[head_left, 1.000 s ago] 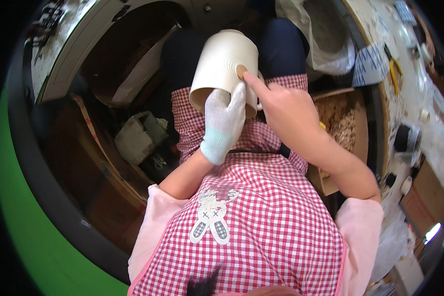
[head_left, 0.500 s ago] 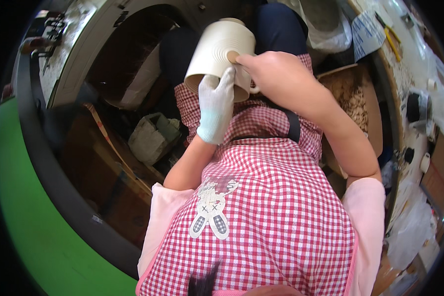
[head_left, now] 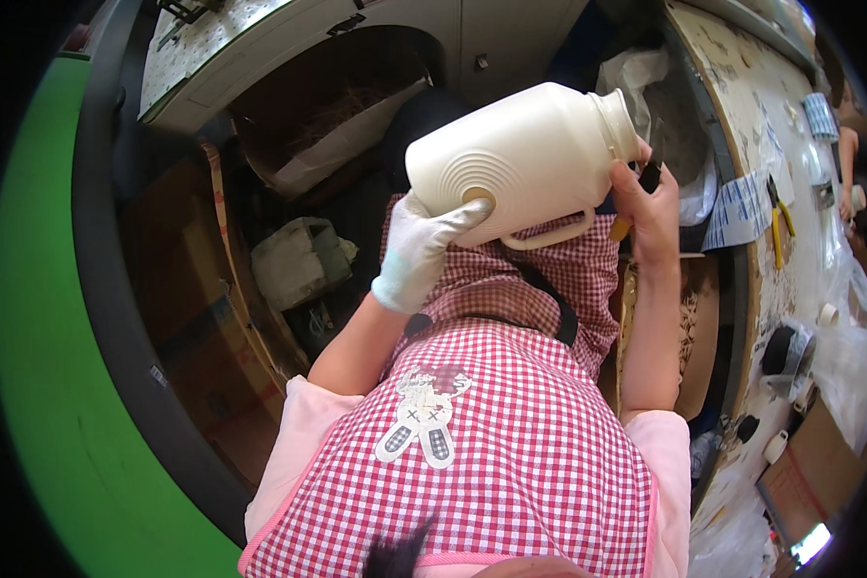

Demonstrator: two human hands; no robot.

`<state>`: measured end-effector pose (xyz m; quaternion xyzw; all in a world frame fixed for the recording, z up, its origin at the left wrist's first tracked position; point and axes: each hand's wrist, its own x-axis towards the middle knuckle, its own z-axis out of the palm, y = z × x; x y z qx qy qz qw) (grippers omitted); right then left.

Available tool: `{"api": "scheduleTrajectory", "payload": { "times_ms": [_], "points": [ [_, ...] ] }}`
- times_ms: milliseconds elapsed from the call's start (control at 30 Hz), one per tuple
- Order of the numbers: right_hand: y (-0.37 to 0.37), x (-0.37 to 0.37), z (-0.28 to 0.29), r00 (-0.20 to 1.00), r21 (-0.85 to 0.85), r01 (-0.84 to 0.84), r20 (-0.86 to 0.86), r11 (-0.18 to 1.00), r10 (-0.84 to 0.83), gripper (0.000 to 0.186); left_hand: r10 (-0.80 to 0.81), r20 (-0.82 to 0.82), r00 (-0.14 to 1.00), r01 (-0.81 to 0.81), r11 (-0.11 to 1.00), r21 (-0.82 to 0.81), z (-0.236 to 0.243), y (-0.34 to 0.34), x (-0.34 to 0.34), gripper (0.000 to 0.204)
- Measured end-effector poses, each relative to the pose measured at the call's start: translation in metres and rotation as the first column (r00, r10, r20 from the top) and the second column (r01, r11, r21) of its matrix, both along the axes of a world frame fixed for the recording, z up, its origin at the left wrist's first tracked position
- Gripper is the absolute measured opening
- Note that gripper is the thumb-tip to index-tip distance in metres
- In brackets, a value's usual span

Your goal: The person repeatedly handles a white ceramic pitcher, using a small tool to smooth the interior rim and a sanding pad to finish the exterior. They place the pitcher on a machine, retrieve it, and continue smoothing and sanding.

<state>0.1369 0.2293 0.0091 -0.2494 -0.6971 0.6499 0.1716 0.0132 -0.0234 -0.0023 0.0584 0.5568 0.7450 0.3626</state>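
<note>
Over my lap I hold a cream plastic jug body (head_left: 539,135), tilted on its side with its necked end to the right. Raised concentric rings surround a small tan disc (head_left: 479,196) on its wall, and a loop handle (head_left: 554,234) runs along the near side. My left hand (head_left: 424,246), in a white glove, is closed on the left end, its thumb lying against the disc. My bare right hand (head_left: 645,207) grips the neck at the other end. A black and yellow-orange tool (head_left: 651,176) is tucked in that hand, mostly hidden by the fingers.
To the right stands a worn workbench (head_left: 732,116) with yellow-handled pliers (head_left: 778,226), plastic bags and a roll of black tape (head_left: 785,347). Below its edge, a cardboard box (head_left: 708,318) holds scraps. A machine cabinet (head_left: 404,39) is ahead; another person's arm (head_left: 847,169) shows far right.
The jug has turned from nearly upright to lying sideways, neck now rightward. My right hand has left the disc for the neck; my left thumb now rests at the disc.
</note>
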Motion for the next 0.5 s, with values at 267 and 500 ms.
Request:
{"api": "scheduleTrajectory", "payload": {
  "times_ms": [267,500],
  "points": [
    [-0.011,-0.014,-0.004,0.906,-0.092,0.284,-0.299,0.954,-0.299,0.032,0.044,0.06,0.997,-0.048,0.997,0.067,-0.021,0.047,-0.013,0.045],
    [0.005,0.004,0.001,0.867,-0.187,0.3,-0.356,0.935,-0.349,0.025,-0.162,0.149,0.975,0.15,0.985,0.088,-0.041,0.036,-0.018,0.049]
  ]
}}
